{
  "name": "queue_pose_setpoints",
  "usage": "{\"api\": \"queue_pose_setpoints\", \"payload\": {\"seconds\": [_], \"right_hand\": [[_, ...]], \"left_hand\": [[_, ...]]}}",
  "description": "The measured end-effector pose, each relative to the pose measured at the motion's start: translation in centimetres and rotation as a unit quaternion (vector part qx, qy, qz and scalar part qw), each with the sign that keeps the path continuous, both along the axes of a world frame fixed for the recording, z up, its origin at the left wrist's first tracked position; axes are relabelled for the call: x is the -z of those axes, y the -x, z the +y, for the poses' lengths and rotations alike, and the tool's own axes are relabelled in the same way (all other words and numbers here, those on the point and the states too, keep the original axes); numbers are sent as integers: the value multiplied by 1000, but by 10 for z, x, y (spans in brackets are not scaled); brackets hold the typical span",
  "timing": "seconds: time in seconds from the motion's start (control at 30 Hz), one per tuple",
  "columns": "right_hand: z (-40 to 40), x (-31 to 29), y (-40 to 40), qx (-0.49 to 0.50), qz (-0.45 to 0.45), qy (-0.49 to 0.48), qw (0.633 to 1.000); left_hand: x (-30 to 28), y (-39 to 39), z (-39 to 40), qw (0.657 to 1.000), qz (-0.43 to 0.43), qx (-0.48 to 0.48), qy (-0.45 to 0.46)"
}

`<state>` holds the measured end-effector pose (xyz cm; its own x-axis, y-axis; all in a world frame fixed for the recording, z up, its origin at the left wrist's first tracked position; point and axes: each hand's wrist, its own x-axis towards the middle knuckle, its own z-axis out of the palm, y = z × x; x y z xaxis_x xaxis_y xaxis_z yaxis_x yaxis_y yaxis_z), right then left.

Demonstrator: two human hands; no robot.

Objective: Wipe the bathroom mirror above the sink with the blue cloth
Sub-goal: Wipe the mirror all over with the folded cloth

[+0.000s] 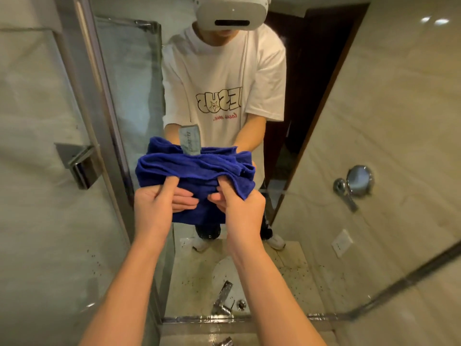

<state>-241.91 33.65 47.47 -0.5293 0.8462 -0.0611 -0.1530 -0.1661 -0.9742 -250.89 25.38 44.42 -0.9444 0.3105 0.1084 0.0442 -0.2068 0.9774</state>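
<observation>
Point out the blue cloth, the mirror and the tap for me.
blue cloth (189,166): head view, on the bunched folds above the thumbs.
mirror (324,171): head view, on bare glass right of the reflected person.
tap (225,332): head view, on the metal tip at the bottom edge.

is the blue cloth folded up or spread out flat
Folded and bunched: the blue cloth shows stacked layers and ridges, gripped at its lower edge by the left hand and right hand.

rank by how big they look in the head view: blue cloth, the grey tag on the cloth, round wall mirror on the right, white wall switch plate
1. blue cloth, much nearer the camera
2. round wall mirror
3. grey tag
4. white switch plate

The tag and the switch plate look close in size; their order is unsure.
</observation>
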Motion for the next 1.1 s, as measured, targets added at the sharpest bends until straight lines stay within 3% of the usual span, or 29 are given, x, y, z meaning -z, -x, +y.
{"api": "queue_pose_setpoints", "payload": {"seconds": [0.13,0.77,1.1], "right_hand": [[36,0,-21,10,-9,-40,999],[216,-13,-165,110,63,-23,992],[316,-12,-241,91,85,-46,991]], "left_hand": [[0,-22,30,1000,-18,12,-19],[-25,-165,216,996,0,92,-9],[-30,-243,311,997,-12,76,-27]]}}
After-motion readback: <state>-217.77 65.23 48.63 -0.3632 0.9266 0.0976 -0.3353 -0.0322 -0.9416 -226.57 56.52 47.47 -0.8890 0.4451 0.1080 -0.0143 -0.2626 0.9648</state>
